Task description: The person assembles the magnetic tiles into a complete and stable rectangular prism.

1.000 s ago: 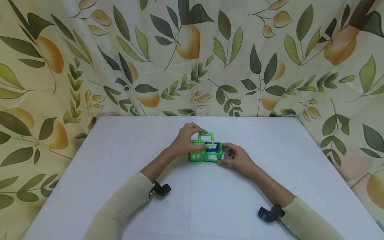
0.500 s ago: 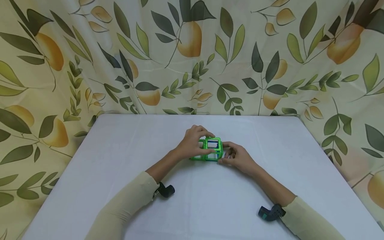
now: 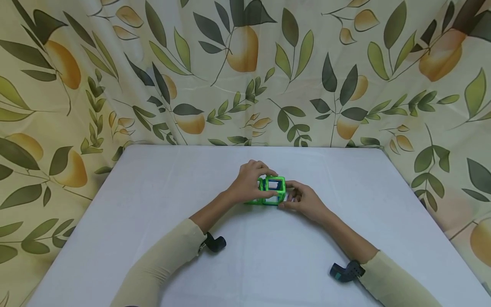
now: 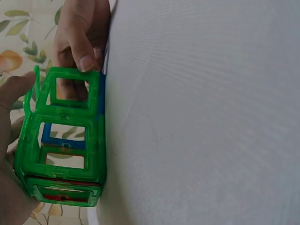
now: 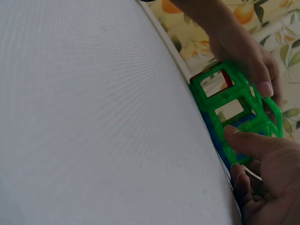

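Two joined boxes of see-through magnetic tiles, mostly green with some blue and red, stand on the white table. A green square magnetic tile lies over the top of the right-hand box; in the left wrist view it stands tilted off the box. My left hand reaches across the left box and pinches this square tile between thumb and fingers. At the right end, my right hand grips the boxes, its thumb on the near face. My left hand hides much of the left box in the head view.
A curtain with leaves and fruit hangs behind the table's far edge. Black wrist cameras sit at both cuffs, close above the tabletop.
My left hand has moved right with the green square tile, from above the middle of the boxes to over the right box. The right hand has kept its place at the right end.
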A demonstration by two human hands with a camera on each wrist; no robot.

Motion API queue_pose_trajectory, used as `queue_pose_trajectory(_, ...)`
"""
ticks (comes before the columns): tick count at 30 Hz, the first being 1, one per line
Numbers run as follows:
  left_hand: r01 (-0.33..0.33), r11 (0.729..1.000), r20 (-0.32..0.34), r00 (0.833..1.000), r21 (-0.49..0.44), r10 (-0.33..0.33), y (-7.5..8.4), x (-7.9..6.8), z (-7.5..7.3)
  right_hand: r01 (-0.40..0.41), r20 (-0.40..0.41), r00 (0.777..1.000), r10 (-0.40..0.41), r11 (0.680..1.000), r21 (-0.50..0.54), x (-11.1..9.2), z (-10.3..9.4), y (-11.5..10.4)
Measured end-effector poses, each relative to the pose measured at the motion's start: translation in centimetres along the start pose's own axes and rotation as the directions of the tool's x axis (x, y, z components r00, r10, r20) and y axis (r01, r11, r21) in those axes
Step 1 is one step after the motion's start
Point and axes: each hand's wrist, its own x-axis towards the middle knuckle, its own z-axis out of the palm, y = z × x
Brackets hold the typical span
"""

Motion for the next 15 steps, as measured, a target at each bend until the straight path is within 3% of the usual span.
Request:
queue_pose_trajectory(6,0.015,0.998,0.017,1.0,0.054,-0.016,0.11,-0.16,0.02,-0.004,0.004,1.0,0.004,1.0,-0.013,0.06,-0.02,0.21)
queue_pose_trajectory(15,0.0,0.998,0.006,1.0,0.057,-0.001,0.07,-0.16,0.31,0.001,0.0,1.0,-0.001,1.0,-0.007,-0.28,-0.1,0.29)
